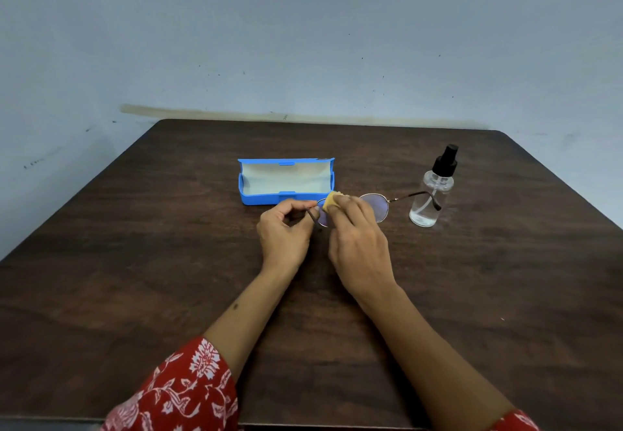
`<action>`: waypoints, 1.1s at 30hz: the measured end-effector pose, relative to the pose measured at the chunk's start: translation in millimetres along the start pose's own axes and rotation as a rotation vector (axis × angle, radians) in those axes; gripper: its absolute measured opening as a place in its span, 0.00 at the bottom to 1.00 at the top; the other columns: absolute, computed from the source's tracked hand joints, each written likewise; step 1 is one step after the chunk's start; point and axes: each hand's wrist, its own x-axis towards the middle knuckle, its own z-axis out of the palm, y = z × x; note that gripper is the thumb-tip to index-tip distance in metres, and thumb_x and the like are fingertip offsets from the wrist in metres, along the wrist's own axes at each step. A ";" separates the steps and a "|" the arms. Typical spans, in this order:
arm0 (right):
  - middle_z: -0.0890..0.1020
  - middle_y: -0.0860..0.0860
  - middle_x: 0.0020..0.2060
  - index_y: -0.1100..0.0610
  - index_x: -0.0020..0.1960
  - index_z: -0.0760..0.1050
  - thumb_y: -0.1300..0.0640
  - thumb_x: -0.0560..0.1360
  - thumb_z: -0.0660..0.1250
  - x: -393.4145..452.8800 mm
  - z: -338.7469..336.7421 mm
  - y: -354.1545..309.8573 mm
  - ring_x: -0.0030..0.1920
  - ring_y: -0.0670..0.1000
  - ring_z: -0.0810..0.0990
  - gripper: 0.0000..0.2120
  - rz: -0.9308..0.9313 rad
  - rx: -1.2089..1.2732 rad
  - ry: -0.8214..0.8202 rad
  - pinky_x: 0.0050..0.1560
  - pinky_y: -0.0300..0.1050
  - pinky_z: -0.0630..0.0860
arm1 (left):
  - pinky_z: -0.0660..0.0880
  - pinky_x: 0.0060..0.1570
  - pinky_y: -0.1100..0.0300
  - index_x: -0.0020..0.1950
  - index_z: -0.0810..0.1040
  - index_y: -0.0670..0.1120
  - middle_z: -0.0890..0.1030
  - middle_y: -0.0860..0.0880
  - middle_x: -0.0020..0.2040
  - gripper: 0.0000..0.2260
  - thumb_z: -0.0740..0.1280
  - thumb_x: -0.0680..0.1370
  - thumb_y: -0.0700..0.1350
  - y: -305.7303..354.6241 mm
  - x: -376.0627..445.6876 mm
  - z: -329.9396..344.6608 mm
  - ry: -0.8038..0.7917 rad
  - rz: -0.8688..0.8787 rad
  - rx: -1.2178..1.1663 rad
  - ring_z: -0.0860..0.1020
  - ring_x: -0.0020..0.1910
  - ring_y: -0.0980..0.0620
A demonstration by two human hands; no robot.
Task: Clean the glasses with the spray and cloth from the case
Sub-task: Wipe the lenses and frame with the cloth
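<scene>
Glasses [372,206] lie left-right, lenses upright, between left hand [286,228] and right hand [357,241].

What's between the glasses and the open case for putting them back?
Nothing visible. The glasses are held just in front of the blue case, which lies open and looks empty. The left hand pinches one temple; the right hand presses the yellow cloth on a lens.

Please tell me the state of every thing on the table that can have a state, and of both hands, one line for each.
case: open, lid back, nothing visible inside.
spray bottle: upright, cap on, little liquid left.
glasses: unfolded, held above the table.
cloth: bunched, pressed on one lens.
left hand: pinches the temple near that lens.
right hand: grips the cloth.
</scene>
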 end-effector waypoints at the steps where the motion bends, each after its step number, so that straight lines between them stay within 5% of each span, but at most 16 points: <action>1: 0.81 0.58 0.51 0.67 0.52 0.79 0.64 0.73 0.55 -0.3 -0.2 0.0 0.55 0.53 0.73 0.16 -0.001 -0.003 -0.001 0.58 0.42 0.70 | 0.77 0.44 0.67 0.44 0.83 0.42 0.84 0.50 0.39 0.04 0.73 0.71 0.36 0.0 -0.1 -0.1 0.000 -0.004 0.001 0.81 0.39 0.60; 6: 0.82 0.56 0.43 0.65 0.47 0.80 0.65 0.70 0.56 -4.2 -2.6 -6.2 0.45 0.56 0.77 0.15 -0.067 -0.002 -0.022 0.50 0.45 0.73 | 0.78 0.46 0.65 0.43 0.83 0.45 0.83 0.52 0.39 0.04 0.72 0.71 0.37 -0.9 -0.3 -1.9 -0.009 0.009 0.030 0.82 0.41 0.57; 11: 0.81 0.59 0.51 0.66 0.51 0.79 0.62 0.75 0.54 1.5 -1.7 -0.8 0.54 0.56 0.77 0.16 0.005 -0.008 0.014 0.57 0.43 0.71 | 0.78 0.45 0.64 0.43 0.83 0.44 0.84 0.49 0.40 0.04 0.72 0.71 0.36 -0.8 -0.4 -0.2 -0.003 -0.008 0.002 0.81 0.39 0.59; 16: 0.82 0.56 0.43 0.65 0.47 0.80 0.64 0.70 0.55 -5.1 -1.3 -3.9 0.47 0.54 0.75 0.16 -0.057 -0.013 0.001 0.51 0.43 0.72 | 0.79 0.48 0.57 0.42 0.83 0.46 0.84 0.50 0.40 0.04 0.73 0.70 0.37 -3.0 0.2 -1.5 -0.012 -0.018 -0.001 0.83 0.43 0.52; 22: 0.82 0.58 0.50 0.67 0.50 0.80 0.62 0.76 0.54 1.2 1.7 1.3 0.55 0.52 0.72 0.16 -0.004 0.016 0.053 0.56 0.42 0.70 | 0.80 0.47 0.56 0.43 0.83 0.43 0.85 0.48 0.40 0.03 0.73 0.70 0.37 -2.6 0.0 0.1 -0.020 -0.008 -0.008 0.83 0.41 0.52; 28: 0.82 0.55 0.42 0.64 0.44 0.81 0.64 0.71 0.56 -3.4 -0.6 -2.7 0.47 0.52 0.73 0.14 -0.076 0.012 0.043 0.52 0.42 0.72 | 0.79 0.48 0.58 0.41 0.82 0.50 0.84 0.53 0.40 0.07 0.72 0.71 0.37 -1.2 -1.1 -2.0 -0.030 0.005 0.023 0.82 0.42 0.55; 33: 0.81 0.58 0.52 0.66 0.51 0.79 0.62 0.76 0.56 1.5 4.3 3.2 0.56 0.52 0.72 0.15 -0.002 0.006 0.046 0.59 0.41 0.69 | 0.79 0.47 0.57 0.42 0.83 0.45 0.84 0.49 0.40 0.04 0.73 0.70 0.38 -1.2 -1.0 -1.0 -0.031 0.009 0.010 0.83 0.42 0.53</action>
